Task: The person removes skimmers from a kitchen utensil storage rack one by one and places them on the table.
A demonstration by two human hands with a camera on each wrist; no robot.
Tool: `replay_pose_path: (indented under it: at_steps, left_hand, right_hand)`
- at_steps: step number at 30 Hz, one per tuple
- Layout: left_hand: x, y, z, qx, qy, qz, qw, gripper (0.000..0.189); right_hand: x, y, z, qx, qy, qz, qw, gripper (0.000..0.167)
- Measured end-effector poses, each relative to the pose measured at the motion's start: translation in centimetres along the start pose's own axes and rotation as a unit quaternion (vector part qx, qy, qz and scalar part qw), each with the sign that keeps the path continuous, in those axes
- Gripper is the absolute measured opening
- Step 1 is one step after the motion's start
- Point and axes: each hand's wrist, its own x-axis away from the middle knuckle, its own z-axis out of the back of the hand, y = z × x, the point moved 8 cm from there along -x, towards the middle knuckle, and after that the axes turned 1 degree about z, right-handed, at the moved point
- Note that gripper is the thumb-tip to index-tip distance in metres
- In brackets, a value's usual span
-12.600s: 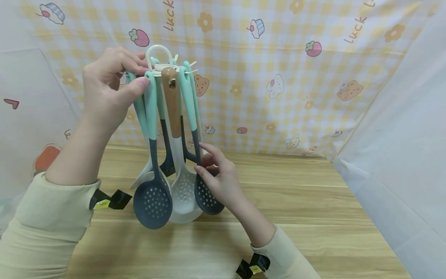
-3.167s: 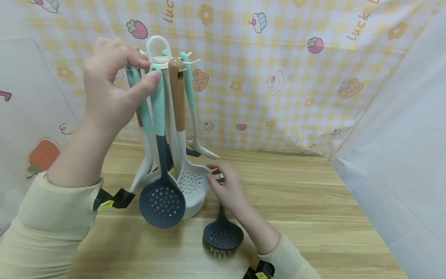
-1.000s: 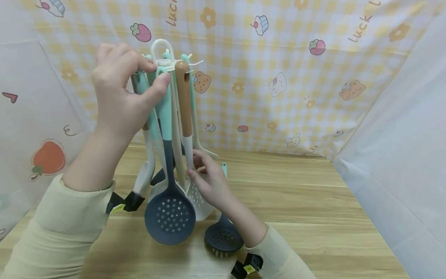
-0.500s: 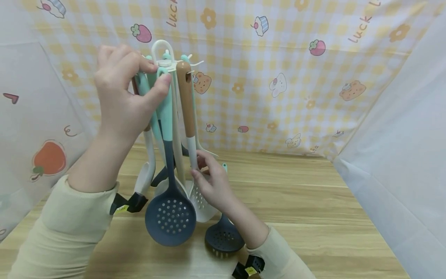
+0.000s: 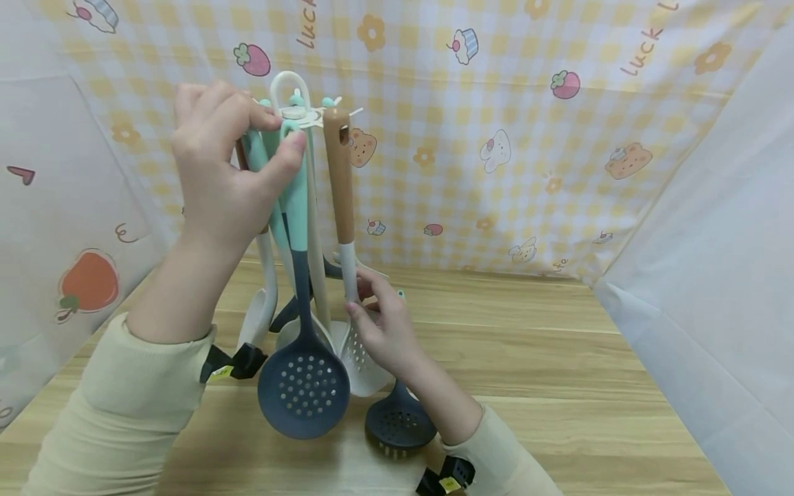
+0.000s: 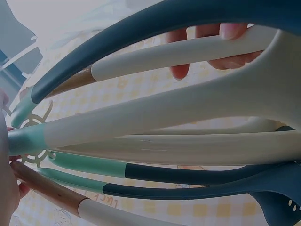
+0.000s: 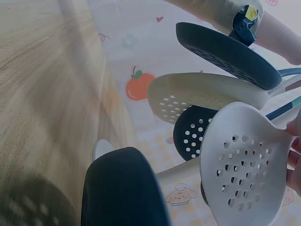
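My left hand (image 5: 217, 165) holds the top of a white utensil rack (image 5: 298, 114), its thumb against the turquoise handle of a hanging dark blue skimmer (image 5: 304, 396). My right hand (image 5: 384, 324) pinches the white shank of a slotted spoon (image 5: 339, 179) with a wooden handle. That spoon stands nearly upright at the rack's right side, and no hook shows through its handle hole. Its white perforated bowl (image 7: 240, 165) fills the right of the right wrist view. A second dark slotted ladle (image 5: 400, 420) lies on the table below my right wrist, its handle mostly hidden by my hand.
Several other utensils hang round the rack, among them a white spoon (image 5: 257, 317) at the left and turquoise-handled tools behind. The wooden table (image 5: 546, 372) extends to the right. A checked cloth (image 5: 459, 151) hangs behind it, and white sheets flank both sides.
Earlier, one dark ladle left the rack and came to lie on the table. Over the last second the wooden-handled slotted spoon has moved right, off its hook, in my right hand.
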Motion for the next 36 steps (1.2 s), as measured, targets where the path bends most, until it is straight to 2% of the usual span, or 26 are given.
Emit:
replay_pose_path:
  at_steps: [10,17,24,36]
  left_hand:
    - [0.0,-0.1,0.0,0.000,-0.004,-0.002,1.0000,0.044]
    - [-0.1,0.1,0.1,0.000,-0.006,-0.011,0.9999,0.045]
    - [0.1,0.1,0.1,0.020,0.003,-0.009,0.9998,0.045]
    - [0.0,0.3,0.6,0.063,-0.024,-0.051,0.9964,0.045]
  right_hand:
    - [0.2,-0.6,1.1,-0.003,0.020,0.029,0.9994,0.042]
    - [0.6,0.0,1.8,-0.007,0.034,0.017,0.9993,0.043]
    - [1.0,0.4,2.4,0.005,0.038,0.005,0.9993,0.045]
    - [1.6,0.6,3.4,0.022,0.033,-0.008,0.9992,0.045]
